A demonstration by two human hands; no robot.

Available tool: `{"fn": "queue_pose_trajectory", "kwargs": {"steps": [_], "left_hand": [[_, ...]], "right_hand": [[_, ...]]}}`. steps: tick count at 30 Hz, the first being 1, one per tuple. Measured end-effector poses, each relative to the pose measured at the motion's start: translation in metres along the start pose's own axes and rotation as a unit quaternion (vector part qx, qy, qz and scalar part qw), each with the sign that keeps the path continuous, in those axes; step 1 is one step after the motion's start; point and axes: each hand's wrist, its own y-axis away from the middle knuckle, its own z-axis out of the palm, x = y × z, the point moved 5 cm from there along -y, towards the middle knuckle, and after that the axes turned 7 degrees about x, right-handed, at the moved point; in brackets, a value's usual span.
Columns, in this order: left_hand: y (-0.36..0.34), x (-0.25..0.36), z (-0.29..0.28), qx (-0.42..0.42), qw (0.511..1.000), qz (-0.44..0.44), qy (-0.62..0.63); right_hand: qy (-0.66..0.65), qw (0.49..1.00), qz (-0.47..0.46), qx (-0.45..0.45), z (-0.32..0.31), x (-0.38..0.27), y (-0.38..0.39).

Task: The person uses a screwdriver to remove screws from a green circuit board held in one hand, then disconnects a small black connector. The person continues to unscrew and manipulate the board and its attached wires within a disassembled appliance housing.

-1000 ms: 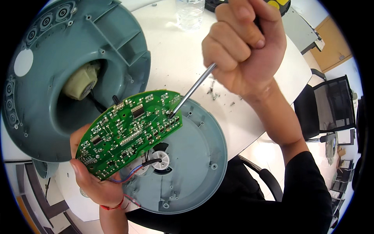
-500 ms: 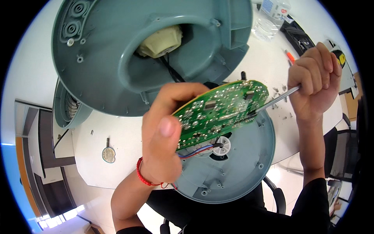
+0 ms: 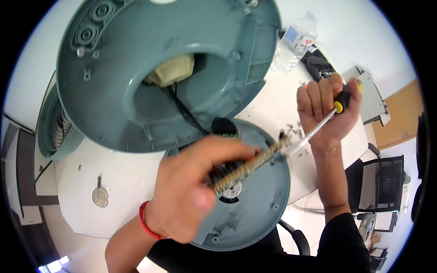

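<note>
Two hands: edge-on circuit board [image 3: 248,167], steel-shafted screwdriver [image 3: 318,127].

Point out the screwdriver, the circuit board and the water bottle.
screwdriver [image 3: 342,101], head view, on its black handle in the right hand.
circuit board [image 3: 248,167], head view, on its upturned edge.
water bottle [image 3: 293,43], head view, on its clear body.

Left hand [image 3: 191,191] on edge-on circuit board [image 3: 248,166], right hand [image 3: 325,113] with screwdriver [image 3: 318,129] at its tip.

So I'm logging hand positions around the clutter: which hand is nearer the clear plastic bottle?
Right. The right hand, gripping the screwdriver, sits just below the bottle. The left hand holds the circuit board much farther down, over the round grey base.
</note>
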Motion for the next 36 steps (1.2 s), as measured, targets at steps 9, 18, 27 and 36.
{"fn": "queue_pose_trajectory", "kwargs": {"steps": [9,18,27,36], "left_hand": [[0.014,0.043,0.045,-0.204,0.871,0.292,-0.34],[0.03,0.034,0.055,-0.26,0.778,0.391,-0.418],[0.029,0.045,0.06,-0.272,0.79,0.372,-0.404],[0.02,0.045,0.061,-0.266,0.833,0.326,-0.359]], "right_hand": [[-0.024,0.995,0.062,0.072,-0.016,0.009,-0.009],[0.102,0.989,0.078,-0.075,-0.003,0.023,0.001],[0.166,0.98,0.094,-0.057,0.005,0.023,0.008],[0.158,0.979,0.125,-0.018,0.002,0.021,0.007]]}}
